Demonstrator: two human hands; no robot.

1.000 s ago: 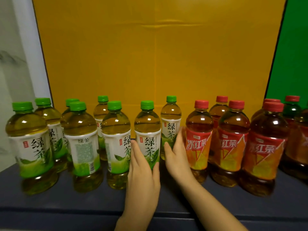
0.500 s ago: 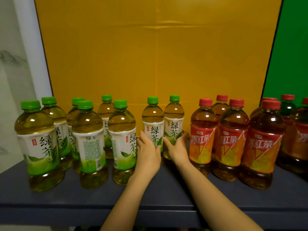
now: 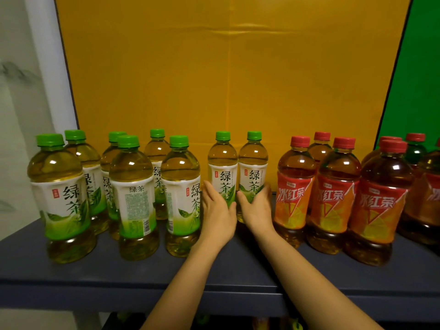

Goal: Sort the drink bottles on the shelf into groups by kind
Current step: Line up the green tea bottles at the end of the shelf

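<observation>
now that left hand [image 3: 217,210] has slid green tea bottle [image 3: 222,167] back beside second green tea bottle [image 3: 252,167], each hand grasping one, pair stands mid-shelf [image 3: 238,270] between green group [image 3: 131,186] and red tea bottles [image 3: 295,186]; sorting looks nearly done.

The green-capped clear plastic green tea bottle [image 3: 222,167] gripped by the left hand [image 3: 217,210] was pushed from the front row to the back, just beside the rear green tea bottle [image 3: 252,167] gripped by the right hand [image 3: 256,208]; both hands were carried deeper over the dark grey shelf [image 3: 119,277].
</observation>
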